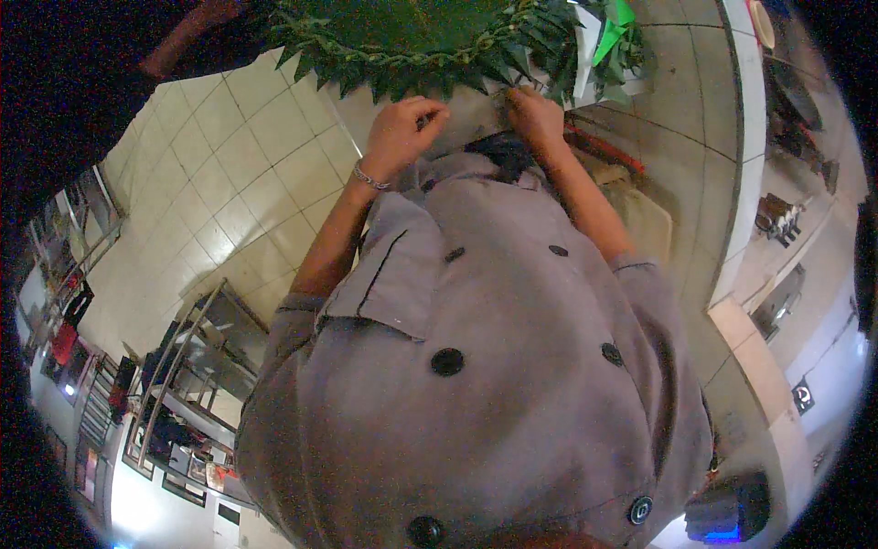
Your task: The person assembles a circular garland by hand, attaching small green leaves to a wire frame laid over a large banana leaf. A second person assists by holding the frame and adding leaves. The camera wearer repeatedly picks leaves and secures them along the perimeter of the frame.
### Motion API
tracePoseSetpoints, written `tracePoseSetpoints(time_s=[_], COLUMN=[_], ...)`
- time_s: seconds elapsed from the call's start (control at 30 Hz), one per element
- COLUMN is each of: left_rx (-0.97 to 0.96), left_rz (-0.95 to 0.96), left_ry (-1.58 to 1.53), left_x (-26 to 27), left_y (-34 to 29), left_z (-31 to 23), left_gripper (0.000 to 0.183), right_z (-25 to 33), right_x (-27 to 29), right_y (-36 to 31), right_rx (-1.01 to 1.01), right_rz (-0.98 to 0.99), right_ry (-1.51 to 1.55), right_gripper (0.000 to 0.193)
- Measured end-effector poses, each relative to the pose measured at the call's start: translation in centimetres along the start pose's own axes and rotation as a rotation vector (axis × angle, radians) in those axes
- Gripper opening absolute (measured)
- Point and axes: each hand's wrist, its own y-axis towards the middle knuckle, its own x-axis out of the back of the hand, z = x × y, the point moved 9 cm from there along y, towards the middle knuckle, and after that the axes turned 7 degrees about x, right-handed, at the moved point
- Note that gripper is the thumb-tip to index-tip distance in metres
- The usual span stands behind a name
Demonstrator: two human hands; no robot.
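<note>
Head view, looking down. Leaf-edged green disc [402, 20] at the top, partly cut off by the frame; taking it as landmark. Its fringe [393, 75] of pointed leaves juts out toward the wearer.

Left hand [402, 137]: just beside the disc's near edge, fingers loosely curled, thumb close to forefinger; any hold, cannot tell. Right hand [538, 117]: near edge also, further right, fingers bent inward, tips at the leaves; grip or mere touch, unclear.

White strip [583, 50] and bright green piece [615, 35] by the disc's right side. Another person's forearm [187, 32] left of it.

Risk, my judgement: leaf tips could crease if a knuckle drags across; a hard tug on one leaf might loosen its neighbours.
</note>
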Motion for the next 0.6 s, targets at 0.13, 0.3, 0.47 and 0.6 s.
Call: tracePoseSetpoints(time_s=[0.13, 0.3, 0.47, 0.6], left_rx=[-0.026, -0.034, -0.012, -0.091], left_rz=[-0.011, 0.000, 0.030, -0.036], left_ry=[0.059, 0.010, 0.012, 0.138], left_x=[0.1, 0.0, -0.4, -0.3], left_y=[-0.9, -2.0, -2.1, -1.9], left_z=[0.4, 0.2, 0.4, -1.1], left_gripper=[0.028, 0.025, 0.024, 0.021], right_z=[-0.4, -0.5, 0.1, 3.3], right_x=[-1.1, -2.1, -1.0, 3.9], right_y=[0.9, 0.9, -0.1, -1.4], right_rx=[-0.014, 0.058, 0.095, 0.119], right_rz=[0.105, 0.098, -0.156, -0.271], right_ry=[-0.106, -0.126, 0.003, -0.100], right_gripper=[0.022, 0.025, 0.016, 0.017])
